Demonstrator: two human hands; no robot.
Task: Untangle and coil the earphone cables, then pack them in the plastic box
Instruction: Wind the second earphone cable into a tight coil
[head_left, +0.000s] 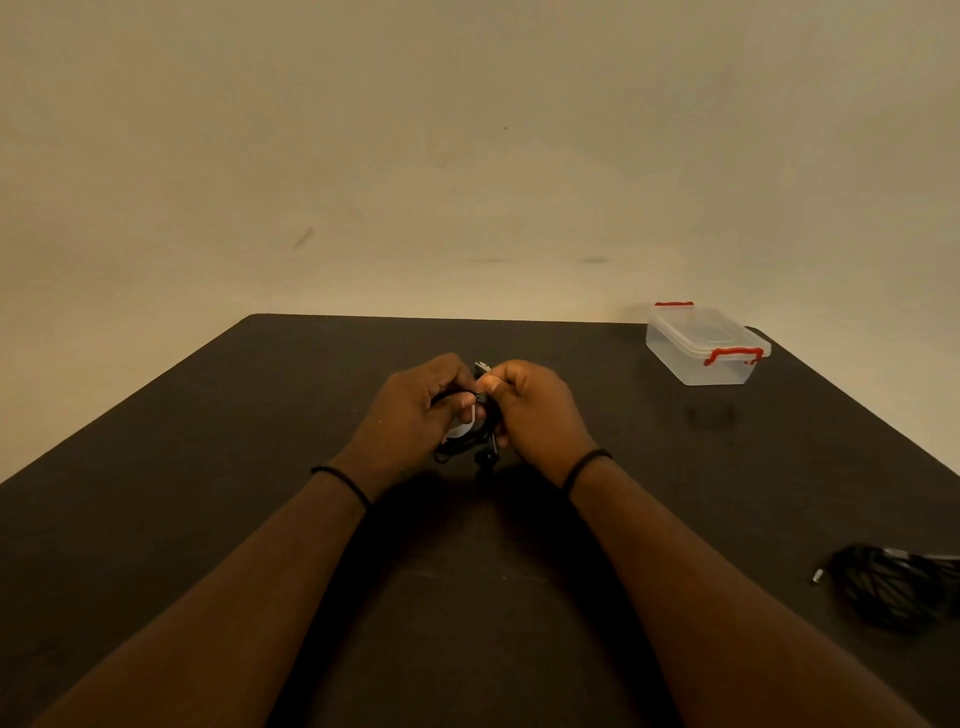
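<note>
A small bundle of black earphone cable (475, 440) with a white part showing hangs between both hands over the middle of the dark table (208, 467). My left hand (415, 410) grips the bundle from the left, fingers curled round it. My right hand (535, 410) pinches the cable's upper end with thumb and forefinger. Most of the bundle is hidden by the fingers. The clear plastic box (701, 348) with red clips stands at the far right of the table with its lid on.
A second pile of black cable (893, 584) with a small plug lies at the table's right edge, near me. A plain beige wall stands behind the table's far edge.
</note>
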